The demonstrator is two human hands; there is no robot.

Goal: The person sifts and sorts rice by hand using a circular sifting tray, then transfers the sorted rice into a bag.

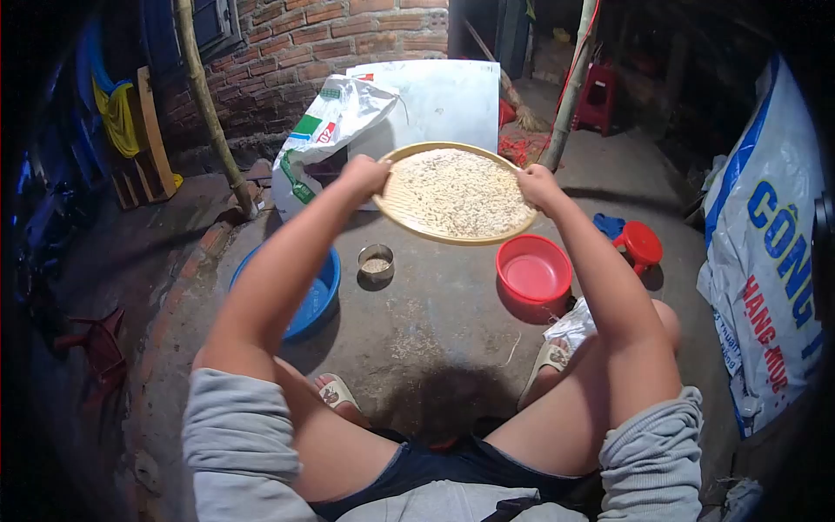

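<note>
A round woven tray [417, 228] is held up in front of me, with pale grains [457, 191] spread over much of it. My left hand [367, 177] grips its left rim, and my right hand [537, 189] grips the right rim. Beyond and below the tray on the left stands a blue basin [323, 300], partly hidden by my left forearm. A small metal bowl [376, 264] with some grains in it sits on the floor beside that basin. The red basin [534, 270] is on the floor below the tray's right side; its inside shows no contents.
White sacks [335, 117] and a pale board [448, 104] stand behind the tray. Two poles [204, 96] rise left and right. At right are a red stool [639, 245] and a printed banner [765, 235]. My sandalled feet [337, 393] rest on the floor.
</note>
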